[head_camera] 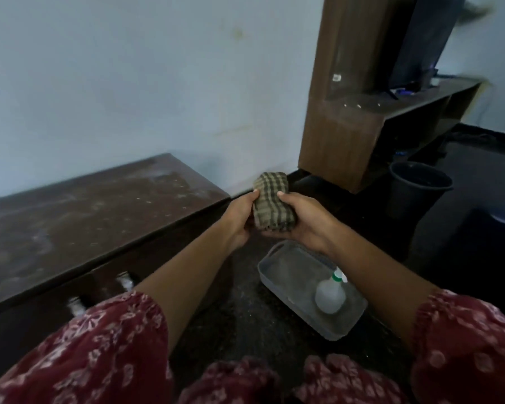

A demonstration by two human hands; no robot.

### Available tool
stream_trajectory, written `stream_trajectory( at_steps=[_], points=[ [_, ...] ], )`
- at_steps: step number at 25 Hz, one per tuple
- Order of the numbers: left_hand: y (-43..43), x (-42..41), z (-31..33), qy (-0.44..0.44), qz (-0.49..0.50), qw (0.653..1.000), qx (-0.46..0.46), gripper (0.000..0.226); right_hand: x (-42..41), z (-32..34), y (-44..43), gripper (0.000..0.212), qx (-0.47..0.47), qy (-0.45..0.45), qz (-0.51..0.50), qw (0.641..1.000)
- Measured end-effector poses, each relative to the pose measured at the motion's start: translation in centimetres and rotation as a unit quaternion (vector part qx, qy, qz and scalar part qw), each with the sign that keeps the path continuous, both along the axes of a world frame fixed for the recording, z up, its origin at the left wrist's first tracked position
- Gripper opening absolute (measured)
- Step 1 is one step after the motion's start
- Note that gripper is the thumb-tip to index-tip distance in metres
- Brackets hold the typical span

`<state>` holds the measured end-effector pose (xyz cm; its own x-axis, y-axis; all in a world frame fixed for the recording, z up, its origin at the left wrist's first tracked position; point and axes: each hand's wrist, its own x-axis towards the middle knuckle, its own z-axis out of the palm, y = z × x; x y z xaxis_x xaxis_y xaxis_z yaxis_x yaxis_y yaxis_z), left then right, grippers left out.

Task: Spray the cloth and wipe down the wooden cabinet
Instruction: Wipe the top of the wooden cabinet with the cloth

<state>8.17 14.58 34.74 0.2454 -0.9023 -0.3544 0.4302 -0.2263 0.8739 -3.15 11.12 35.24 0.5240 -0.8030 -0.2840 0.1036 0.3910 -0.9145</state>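
Red floral sleeves (99, 345) fill the bottom of my feed, with both bare forearms reaching forward from them. At far left I see the low wooden cabinet (85, 223) running along the pale blue wall (129, 83). Its dark top is streaked with dusty marks, and its near right corner points toward the hands. Just right of that corner, the left hand (239, 220) grips the left side of the cloth (271, 205), with the thumb pressed on the upper face and the fingers curled under. The cloth is a folded, olive-checked pad held in the air above the dark speckled floor (245, 316), touching neither the cabinet nor anything else. The right hand (301, 223) clamps its right side the same way, thumb on top and fingers wrapped beneath. Below the right wrist a clear grey tray (277, 275) sits on the floor, and the spray bottle (330, 295), white with a green collar, sits at the tray's near right end. Whether it stands fully upright I cannot tell. Farther right a tall wooden unit (341, 135) stands against the wall, and a dark bucket (417, 193) sits on the floor near its base. A black screen (420, 45) rests on the unit's shelf at the upper right.
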Motion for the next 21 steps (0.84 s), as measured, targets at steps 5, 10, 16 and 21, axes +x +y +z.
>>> stream_trajectory(
  at_steps=[5,10,16,21],
  points=[
    [7.8,3.9,5.3,-0.101,0.062,0.993,-0.016,0.034,4.7,4.2,5.0,0.037,0.055,-0.104,0.068,0.991],
    [13.6,9.0,7.7,-0.185,0.122,0.975,0.016,0.028,11.7,6.0,8.2,0.039,0.088,-0.16,0.126,0.975],
    [23.6,20.8,6.6,-0.383,0.195,0.9,0.063,0.04,24.7,4.5,14.9,0.044,0.15,-0.169,0.256,0.94],
    [33.2,28.5,2.3,-0.562,0.219,0.767,0.218,0.046,34.0,1.0,20.3,0.034,0.168,-0.125,0.363,0.908]
  ],
)
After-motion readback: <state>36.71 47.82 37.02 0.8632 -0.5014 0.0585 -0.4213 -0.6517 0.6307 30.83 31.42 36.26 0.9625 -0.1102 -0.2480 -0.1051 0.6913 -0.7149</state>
